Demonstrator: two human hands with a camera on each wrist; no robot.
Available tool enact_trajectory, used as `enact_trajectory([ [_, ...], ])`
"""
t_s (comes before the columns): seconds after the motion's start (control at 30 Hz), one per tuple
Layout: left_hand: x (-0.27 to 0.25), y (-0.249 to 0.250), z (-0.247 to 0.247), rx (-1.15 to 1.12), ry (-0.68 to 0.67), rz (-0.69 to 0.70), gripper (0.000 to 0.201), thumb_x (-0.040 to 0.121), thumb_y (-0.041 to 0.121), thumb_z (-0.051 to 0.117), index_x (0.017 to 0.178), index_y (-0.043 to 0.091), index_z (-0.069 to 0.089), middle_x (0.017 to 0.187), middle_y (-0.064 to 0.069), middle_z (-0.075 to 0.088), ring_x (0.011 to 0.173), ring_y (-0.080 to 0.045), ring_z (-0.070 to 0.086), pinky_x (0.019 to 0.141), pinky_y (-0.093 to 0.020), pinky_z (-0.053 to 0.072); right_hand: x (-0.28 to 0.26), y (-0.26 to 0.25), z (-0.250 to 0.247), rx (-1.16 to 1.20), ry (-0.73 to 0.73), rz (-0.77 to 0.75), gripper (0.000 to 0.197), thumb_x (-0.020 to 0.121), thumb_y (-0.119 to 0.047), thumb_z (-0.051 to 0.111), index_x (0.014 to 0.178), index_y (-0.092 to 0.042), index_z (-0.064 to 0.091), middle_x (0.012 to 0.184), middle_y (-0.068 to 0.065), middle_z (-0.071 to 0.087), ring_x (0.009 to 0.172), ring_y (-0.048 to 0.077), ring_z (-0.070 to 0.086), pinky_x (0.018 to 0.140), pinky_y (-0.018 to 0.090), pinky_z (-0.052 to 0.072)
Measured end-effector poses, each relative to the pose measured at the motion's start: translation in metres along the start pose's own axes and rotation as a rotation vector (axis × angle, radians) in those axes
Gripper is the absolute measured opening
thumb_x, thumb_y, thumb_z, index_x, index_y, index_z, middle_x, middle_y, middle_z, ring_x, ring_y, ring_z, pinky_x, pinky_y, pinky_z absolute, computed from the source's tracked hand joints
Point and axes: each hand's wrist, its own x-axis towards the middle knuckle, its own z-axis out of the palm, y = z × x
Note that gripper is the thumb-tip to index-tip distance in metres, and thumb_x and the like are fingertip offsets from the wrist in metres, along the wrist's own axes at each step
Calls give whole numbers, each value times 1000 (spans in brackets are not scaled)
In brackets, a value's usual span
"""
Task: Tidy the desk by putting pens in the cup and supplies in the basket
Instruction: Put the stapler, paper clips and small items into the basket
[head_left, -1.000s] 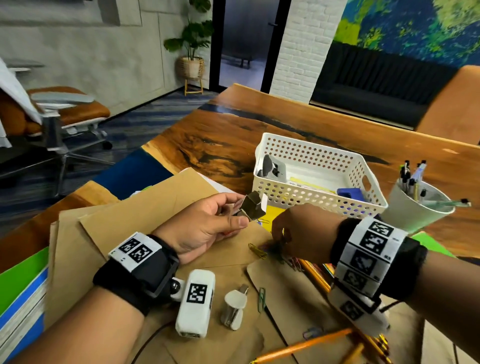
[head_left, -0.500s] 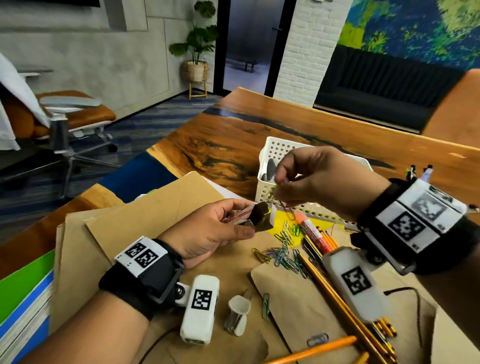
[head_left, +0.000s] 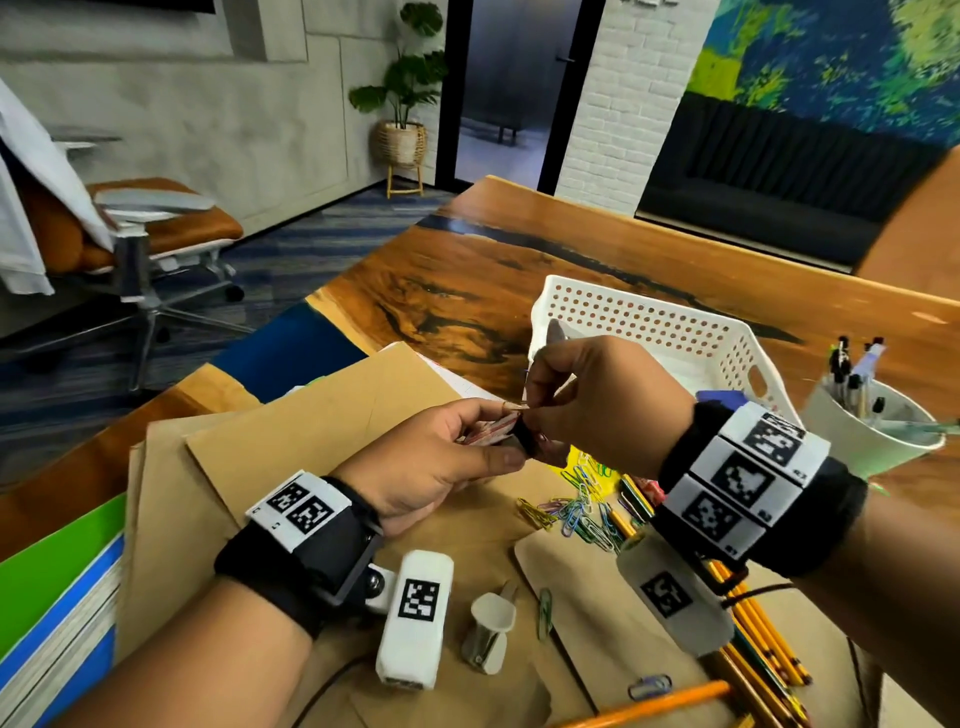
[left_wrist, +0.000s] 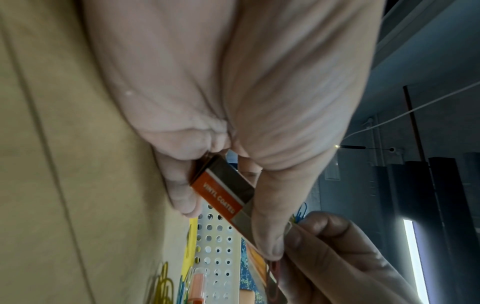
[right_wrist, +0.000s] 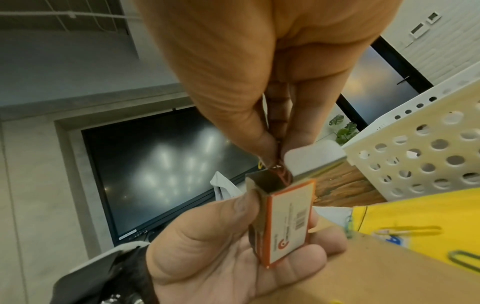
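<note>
My left hand (head_left: 506, 435) grips a small orange-and-white paper clip box (head_left: 488, 434) above the brown envelopes, its open end toward the right. In the right wrist view the box (right_wrist: 288, 224) stands open at the top. My right hand (head_left: 532, 410) pinches a few paper clips (right_wrist: 281, 174) with their tips inside the box mouth. A heap of loose coloured paper clips (head_left: 582, 509) lies on the desk under my right wrist. The white perforated basket (head_left: 649, 317) sits just behind the hands. To the right stands the white cup (head_left: 852, 441) with several pens (head_left: 852, 374).
Yellow pencils (head_left: 763, 649) and an orange pencil (head_left: 649, 706) lie at the lower right. A white sharpener (head_left: 491, 631), a green clip (head_left: 544, 613) and a blue clip (head_left: 649, 686) lie on the brown envelopes (head_left: 311, 441). Coloured folders (head_left: 52, 597) are stacked at the left.
My right hand lifted off the clip heap with clips pinched, rose in front of the basket, then came down left to the box mouth. The left hand kept holding the box.
</note>
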Motion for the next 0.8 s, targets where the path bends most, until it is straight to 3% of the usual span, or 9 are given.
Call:
enact_trajectory([
  [0.1,0,0,0,-21,7,-5,40,87,-10,66,121,11,64,96,3,74,90,-8,66,79,-22,53,-3,0,-1,-17,-7,-15,10,74,-18,80,73,-21,71,60,-15,64,67,-4,62,55,16,45],
  [0.2,-1,1,0,-46,22,-5,40,87,-8,67,123,12,63,80,12,72,93,-13,62,88,-31,47,-8,-2,-1,-56,-57,-79,8,77,-18,79,76,-23,72,63,-16,64,64,1,63,56,14,47],
  [0.27,-2,1,-1,-35,15,-10,42,87,-8,67,124,10,63,83,12,74,92,-9,65,90,-31,49,-10,-4,-2,-106,-64,-135,7,79,-18,77,77,-24,73,68,-14,66,63,3,62,60,19,50],
  [0.4,-1,1,-1,-29,10,-18,39,86,-9,67,119,12,65,92,8,76,88,-5,68,81,-21,55,-10,-2,-4,-145,-130,-108,8,79,-19,76,82,-26,74,76,-12,71,69,9,66,67,30,57],
  [0.6,-1,1,-2,-42,14,-12,46,84,-10,68,125,10,63,102,1,74,94,-10,69,79,-21,55,-12,-4,-9,-190,-193,-151,13,85,-23,73,94,-33,75,96,-16,74,89,4,69,81,23,57],
  [0.7,-1,2,-2,-49,-4,-18,45,85,-12,67,125,9,63,105,-1,74,96,-10,70,78,-21,55,-10,-1,-12,-169,-219,-160,20,83,-10,71,88,-30,73,92,-13,73,87,8,70,79,28,59],
  [0.8,-3,3,-1,-52,-9,-14,45,81,-11,70,121,11,65,107,-3,74,102,-14,69,86,-24,57,-7,3,-13,-133,-135,-166,28,79,0,65,86,-26,74,83,-12,73,80,10,69,73,33,58],
])
